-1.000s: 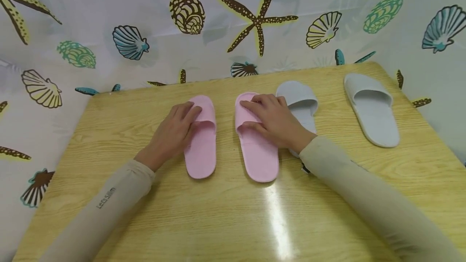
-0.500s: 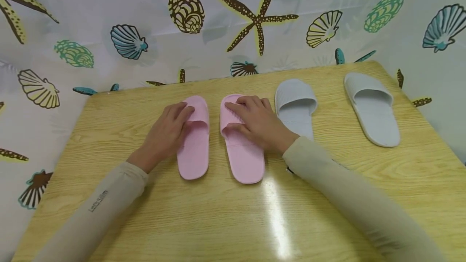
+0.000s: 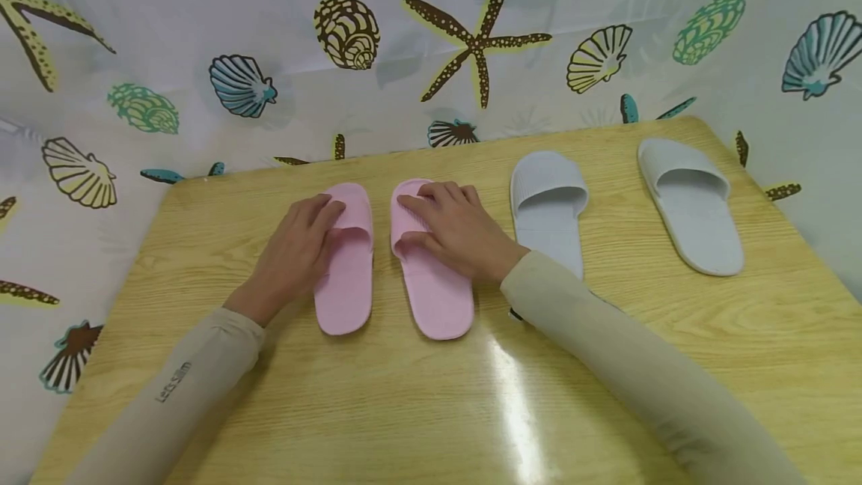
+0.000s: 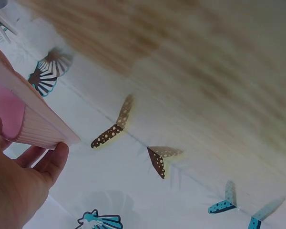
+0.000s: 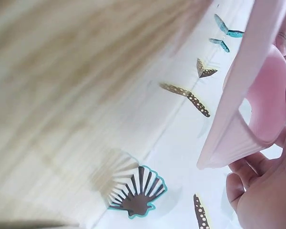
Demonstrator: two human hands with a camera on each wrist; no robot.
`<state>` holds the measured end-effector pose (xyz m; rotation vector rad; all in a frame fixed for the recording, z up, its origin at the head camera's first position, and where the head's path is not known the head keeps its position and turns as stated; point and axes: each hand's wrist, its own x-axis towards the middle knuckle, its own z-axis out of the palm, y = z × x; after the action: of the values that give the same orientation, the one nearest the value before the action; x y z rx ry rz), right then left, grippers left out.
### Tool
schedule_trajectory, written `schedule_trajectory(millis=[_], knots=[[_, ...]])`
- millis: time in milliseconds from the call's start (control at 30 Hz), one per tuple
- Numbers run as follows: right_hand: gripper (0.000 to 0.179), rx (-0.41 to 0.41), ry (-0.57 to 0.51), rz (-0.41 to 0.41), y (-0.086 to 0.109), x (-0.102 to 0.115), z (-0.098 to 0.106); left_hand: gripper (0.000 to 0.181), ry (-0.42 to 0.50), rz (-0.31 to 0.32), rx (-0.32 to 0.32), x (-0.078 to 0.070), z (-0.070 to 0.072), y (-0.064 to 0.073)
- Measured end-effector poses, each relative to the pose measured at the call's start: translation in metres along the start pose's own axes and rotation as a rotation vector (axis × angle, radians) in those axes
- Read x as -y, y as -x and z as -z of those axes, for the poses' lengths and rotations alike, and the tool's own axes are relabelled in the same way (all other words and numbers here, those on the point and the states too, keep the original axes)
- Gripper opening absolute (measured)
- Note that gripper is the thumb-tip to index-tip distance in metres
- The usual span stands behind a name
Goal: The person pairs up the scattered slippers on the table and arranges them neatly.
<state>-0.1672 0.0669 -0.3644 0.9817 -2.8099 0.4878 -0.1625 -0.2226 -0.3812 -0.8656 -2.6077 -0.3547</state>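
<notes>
Two pink slippers lie side by side on the wooden table, toes pointing to the back. My left hand (image 3: 289, 257) grips the strap of the left pink slipper (image 3: 345, 287), its thumb near the strap's opening. On the right pink slipper (image 3: 439, 302), my right hand (image 3: 465, 234) holds the strap from the right side, thumb at the opening. In the left wrist view, fingertips touch the ribbed strap (image 4: 38, 129) at the slipper's front. The right wrist view has fingers curled by the other strap (image 5: 238, 143). A narrow gap separates the pair.
A pale grey slipper (image 3: 548, 182) lies right of the pink pair, its heel partly hidden by my right sleeve (image 3: 572, 305). Another grey slipper (image 3: 700, 219) lies tilted farther right. Behind the table (image 3: 377, 410) hangs a cloth (image 3: 390, 111) with shells and starfish.
Both pink slippers have slid left across the table in my hands. The right one has moved farther, so the gap between them has narrowed and more of the nearer grey slipper shows.
</notes>
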Motion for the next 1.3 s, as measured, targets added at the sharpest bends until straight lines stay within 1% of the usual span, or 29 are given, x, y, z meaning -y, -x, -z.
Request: schedule_trajectory(millis=[167, 367, 567, 667, 767, 867, 1067, 1233, 1300], knots=[[0.061, 0.011, 0.005, 0.014, -0.008, -0.004, -0.002, 0.035, 0.002, 0.022, 0.012, 0.006, -0.002, -0.004], [0.061, 0.025, 0.001, 0.005, -0.019, -0.007, -0.004, 0.034, 0.017, 0.041, 0.006, 0.014, -0.005, -0.009], [0.06, 0.035, -0.005, 0.004, -0.031, -0.008, -0.009, 0.034, 0.044, 0.084, 0.027, 0.02, -0.006, -0.013], [0.061, 0.035, -0.005, 0.008, -0.037, -0.008, -0.011, 0.033, 0.053, 0.088, 0.018, 0.025, -0.006, -0.015], [0.061, 0.035, -0.004, 0.009, -0.044, -0.008, -0.012, 0.032, 0.05, 0.08, 0.01, 0.031, -0.007, -0.018], [0.06, 0.042, 0.011, 0.012, -0.05, -0.008, -0.014, 0.031, 0.047, 0.079, 0.023, 0.036, -0.008, -0.021], [0.059, 0.045, 0.051, 0.026, -0.062, -0.01, -0.018, 0.032, 0.038, 0.113, 0.064, 0.043, -0.009, -0.027], [0.058, 0.042, 0.049, 0.031, -0.072, -0.009, -0.021, 0.032, 0.048, 0.147, 0.087, 0.048, -0.008, -0.03], [0.058, 0.047, 0.04, 0.025, -0.075, -0.007, -0.024, 0.033, 0.055, 0.154, 0.087, 0.05, -0.009, -0.029]])
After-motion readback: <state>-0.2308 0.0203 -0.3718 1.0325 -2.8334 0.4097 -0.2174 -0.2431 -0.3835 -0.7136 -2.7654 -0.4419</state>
